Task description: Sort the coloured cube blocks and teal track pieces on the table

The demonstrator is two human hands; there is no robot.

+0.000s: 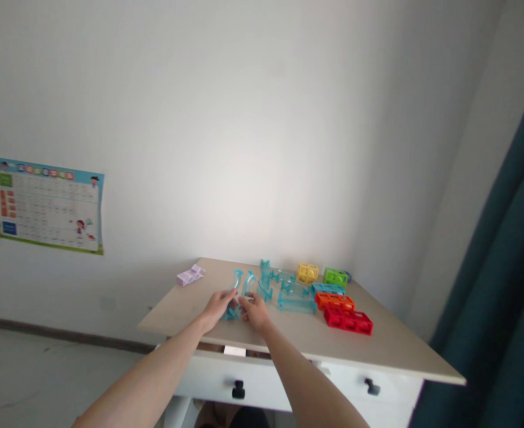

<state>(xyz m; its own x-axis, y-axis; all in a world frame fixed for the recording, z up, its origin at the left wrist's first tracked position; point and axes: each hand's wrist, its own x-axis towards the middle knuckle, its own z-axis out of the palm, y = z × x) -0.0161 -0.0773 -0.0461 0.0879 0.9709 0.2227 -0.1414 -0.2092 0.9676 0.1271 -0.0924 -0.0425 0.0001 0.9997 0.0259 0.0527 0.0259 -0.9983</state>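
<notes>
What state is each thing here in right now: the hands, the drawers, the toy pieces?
Left hand, fingers on a curved teal piece, grip unclear.
Right hand, fingers on the neighbouring curved piece, grip unclear.
Left drawer, pulled slightly open.
Right drawer, looks shut.
Red block, lying flat on the table.
Purple piece, lying apart near the table's far left corner.

head view, facing desk [288, 339], well back

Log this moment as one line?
left hand: touching curved teal track pieces | right hand: same pieces | grip unclear | red block: untouched
</notes>
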